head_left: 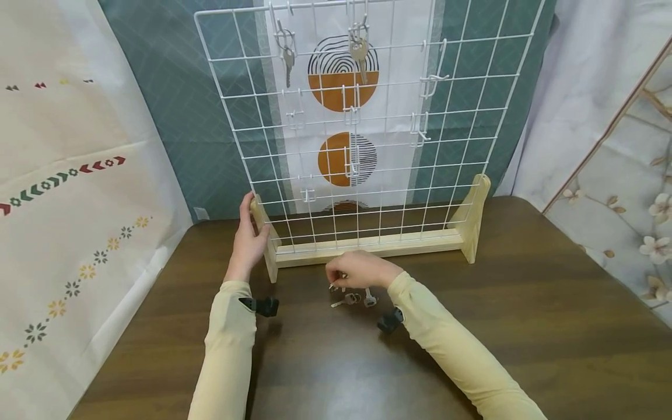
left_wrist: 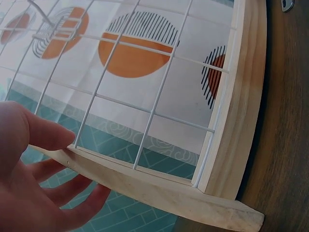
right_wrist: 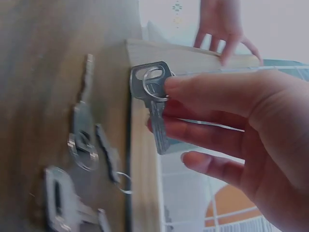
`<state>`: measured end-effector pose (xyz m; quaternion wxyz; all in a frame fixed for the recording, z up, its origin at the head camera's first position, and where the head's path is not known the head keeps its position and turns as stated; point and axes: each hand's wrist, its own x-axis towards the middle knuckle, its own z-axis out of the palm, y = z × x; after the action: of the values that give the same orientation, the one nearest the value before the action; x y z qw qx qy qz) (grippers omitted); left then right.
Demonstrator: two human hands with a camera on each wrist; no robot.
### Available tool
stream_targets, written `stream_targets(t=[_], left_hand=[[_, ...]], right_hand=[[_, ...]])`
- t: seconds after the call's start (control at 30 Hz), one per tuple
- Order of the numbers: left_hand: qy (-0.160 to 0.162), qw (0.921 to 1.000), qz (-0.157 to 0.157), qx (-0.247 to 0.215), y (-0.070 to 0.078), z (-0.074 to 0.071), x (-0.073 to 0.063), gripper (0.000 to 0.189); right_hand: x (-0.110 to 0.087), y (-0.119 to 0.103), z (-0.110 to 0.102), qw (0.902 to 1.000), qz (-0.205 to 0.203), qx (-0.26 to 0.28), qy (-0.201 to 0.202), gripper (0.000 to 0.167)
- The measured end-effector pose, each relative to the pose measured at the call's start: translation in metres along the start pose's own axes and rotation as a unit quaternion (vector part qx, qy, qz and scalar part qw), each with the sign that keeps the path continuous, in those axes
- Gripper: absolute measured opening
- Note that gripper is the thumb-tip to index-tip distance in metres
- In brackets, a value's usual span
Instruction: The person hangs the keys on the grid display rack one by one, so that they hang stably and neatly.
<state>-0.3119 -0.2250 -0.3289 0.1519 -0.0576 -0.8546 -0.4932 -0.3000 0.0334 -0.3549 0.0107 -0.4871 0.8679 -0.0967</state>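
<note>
Your sleeves [head_left: 226,361] lie nearest in the head view, right hand [head_left: 364,268] low over loose keys [head_left: 350,299] on the table [head_left: 325,361], which a dipping wrist might scatter; in the left-wrist view, your left hand [left_wrist: 14,183] clasps the wooden stand [left_wrist: 164,195], where uneven pushing could tip it. In the right-wrist view, your right hand pinches a ringed key [right_wrist: 157,128]; slack pressure may drop it.

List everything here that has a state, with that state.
Left hand: gripping the wooden stand.
Right hand: pinching the ringed key.
Ringed key: lifted off the table.
Loose keys: lying on the table.
Hung keys: dangling near the wire grid's top.
Wire grid: held up by the stand.
Lower hooks: bare.
</note>
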Motion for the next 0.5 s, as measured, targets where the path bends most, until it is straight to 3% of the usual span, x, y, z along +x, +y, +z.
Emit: stream_targets(t=[0.27, 0.5], left_hand=[[-0.003, 1.0, 0.002, -0.003, 0.001, 0.002, 0.0, 0.077], [-0.003, 1.0, -0.001, -0.009, 0.0, 0.0, -0.001, 0.078]], right_hand=[[-0.012, 0.005, -0.016, 0.9949, -0.008, -0.014, 0.099, 0.01], [-0.016, 0.007, -0.022, 0.9929, -0.001, -0.03, 0.115, 0.008]])
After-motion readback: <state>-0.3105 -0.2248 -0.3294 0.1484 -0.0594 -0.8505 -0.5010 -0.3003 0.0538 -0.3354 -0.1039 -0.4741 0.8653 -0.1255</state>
